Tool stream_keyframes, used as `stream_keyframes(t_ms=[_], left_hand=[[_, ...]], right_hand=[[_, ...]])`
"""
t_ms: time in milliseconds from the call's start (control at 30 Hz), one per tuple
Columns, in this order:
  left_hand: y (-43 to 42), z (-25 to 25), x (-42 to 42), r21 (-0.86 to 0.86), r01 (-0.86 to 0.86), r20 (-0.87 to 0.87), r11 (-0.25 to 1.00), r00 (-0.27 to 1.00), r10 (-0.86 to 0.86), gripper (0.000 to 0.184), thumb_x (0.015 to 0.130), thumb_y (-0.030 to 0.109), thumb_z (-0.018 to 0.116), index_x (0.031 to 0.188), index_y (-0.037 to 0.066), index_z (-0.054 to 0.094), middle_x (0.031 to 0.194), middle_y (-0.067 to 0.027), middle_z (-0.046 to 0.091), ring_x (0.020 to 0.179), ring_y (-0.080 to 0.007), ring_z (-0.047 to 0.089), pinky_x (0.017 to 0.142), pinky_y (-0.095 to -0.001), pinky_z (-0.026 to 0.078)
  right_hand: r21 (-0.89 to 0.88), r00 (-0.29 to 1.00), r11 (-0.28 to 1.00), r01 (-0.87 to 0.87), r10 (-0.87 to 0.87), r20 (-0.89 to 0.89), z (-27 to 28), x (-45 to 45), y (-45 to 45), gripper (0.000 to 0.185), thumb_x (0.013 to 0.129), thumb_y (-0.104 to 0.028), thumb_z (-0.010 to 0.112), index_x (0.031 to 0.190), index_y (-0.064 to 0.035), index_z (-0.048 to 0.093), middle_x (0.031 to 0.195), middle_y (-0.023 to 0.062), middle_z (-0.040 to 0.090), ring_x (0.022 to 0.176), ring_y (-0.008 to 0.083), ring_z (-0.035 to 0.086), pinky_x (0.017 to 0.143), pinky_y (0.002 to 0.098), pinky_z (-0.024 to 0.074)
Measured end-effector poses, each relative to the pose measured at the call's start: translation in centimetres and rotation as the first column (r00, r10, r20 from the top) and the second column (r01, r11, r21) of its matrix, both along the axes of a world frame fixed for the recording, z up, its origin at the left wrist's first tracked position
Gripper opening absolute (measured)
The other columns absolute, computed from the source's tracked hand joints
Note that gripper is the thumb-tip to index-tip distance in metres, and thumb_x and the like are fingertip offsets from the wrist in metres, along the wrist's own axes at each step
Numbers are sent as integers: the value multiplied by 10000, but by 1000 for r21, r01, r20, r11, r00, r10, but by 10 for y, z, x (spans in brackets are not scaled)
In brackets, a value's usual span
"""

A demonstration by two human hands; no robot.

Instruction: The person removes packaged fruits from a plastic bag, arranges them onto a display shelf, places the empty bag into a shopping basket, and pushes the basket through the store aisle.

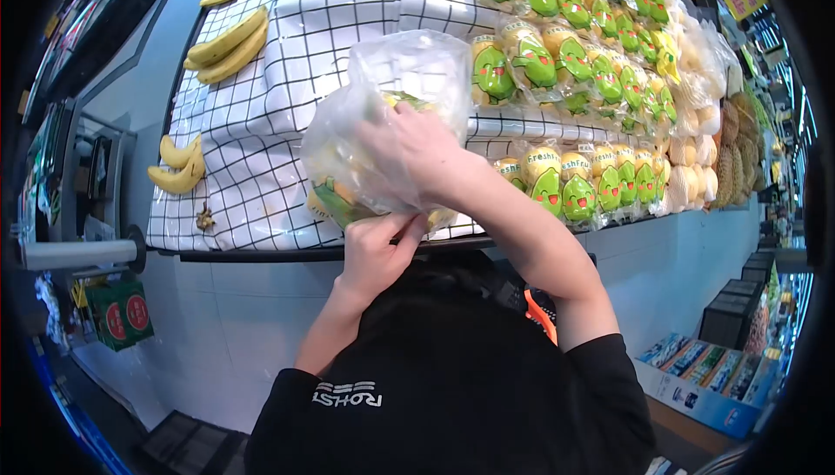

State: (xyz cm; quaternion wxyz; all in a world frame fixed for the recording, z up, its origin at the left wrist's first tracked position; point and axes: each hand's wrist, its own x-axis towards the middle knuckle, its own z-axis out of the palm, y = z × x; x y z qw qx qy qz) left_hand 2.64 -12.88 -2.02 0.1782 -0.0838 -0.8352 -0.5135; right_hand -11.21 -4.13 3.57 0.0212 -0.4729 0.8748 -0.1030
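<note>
A clear plastic bag (335, 140) with several wrapped yellow fruits in green-printed packaging stands at the front edge of the checked cloth (300, 40). My left hand (378, 249) pinches the bag's rim at its near side. My right hand (413, 149) reaches inside the bag, over the fruit; its fingers are partly veiled by the plastic, and what they touch is hard to make out. Right of the bag, rows of wrapped fruit (574, 62) with green cartoon prints lie on the same cloth.
Bananas (230, 49) lie in bunches on the left of the cloth, with a smaller bunch (178, 164) nearer. Netted pale fruit (691, 170) sits at the far right. A box of goods (700, 379) stands low at right, and a metal roller (83, 255) sticks in from the left.
</note>
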Motion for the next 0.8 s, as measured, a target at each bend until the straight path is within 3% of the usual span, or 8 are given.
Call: stream_keyframes(t_ms=[267,333,400,467,500,533,633,800], left_hand=[[4,2,-2,-2,-66,15,998,998,66,105,869,-11,638,957,-48,682,676,-115,691,600,-169,680,602,-274,521],[7,6,-3,28,-111,58,993,992,110,87,820,45,709,883,-13,700,739,-150,692,635,-260,689,597,-327,522],[9,10,-3,15,-100,53,995,994,99,88,825,51,709,887,-10,702,759,-147,701,651,-255,694,612,-323,530],[11,13,-4,-6,-87,20,996,996,87,99,819,44,715,898,-14,703,763,-145,703,648,-256,692,610,-322,529],[12,14,-4,-14,-86,30,996,996,86,99,819,44,715,898,-14,703,763,-145,703,648,-256,692,610,-322,529],[13,15,-4,-16,-78,17,997,997,79,106,815,39,719,904,-17,704,768,-147,704,654,-257,692,618,-320,530],[16,15,-2,-15,-71,7,997,997,71,121,813,29,721,920,-23,702,780,-149,705,671,-257,693,637,-314,531],[23,10,0,46,-95,56,994,994,93,123,828,18,712,939,-33,695,794,-138,711,696,-238,697,665,-299,530]], right_hand=[[-148,996,988,-37,48,74,10,-12,16,550,724,-334,750,1139,-26,560,961,199,586,865,371,618,727,447,514],[-527,976,834,165,-60,211,18,-16,29,591,737,-327,754,1185,8,565,1051,204,607,897,358,629,781,413,523],[-603,912,725,332,-84,401,25,-19,43,646,737,-191,812,1272,27,524,1133,146,630,990,206,639,867,324,515],[-671,653,462,579,230,722,26,-19,51,618,778,-177,783,1301,-13,497,1105,123,639,976,168,643,833,306,528],[-695,596,321,644,360,718,32,-16,55,614,804,-56,766,1328,2,451,1118,88,623,1007,120,616,843,270,530],[-694,572,236,680,423,703,27,-17,61,623,816,-1,747,1357,19,438,1219,94,598,1117,165,588,957,319,495],[-679,586,-26,733,532,611,20,-18,73,607,852,-21,723,1364,13,399,1214,112,592,1112,186,597,957,333,503],[-581,538,-198,790,678,501,16,-19,87,551,911,-63,656,1386,-1,384,1267,130,573,1160,213,582,1003,368,487]])
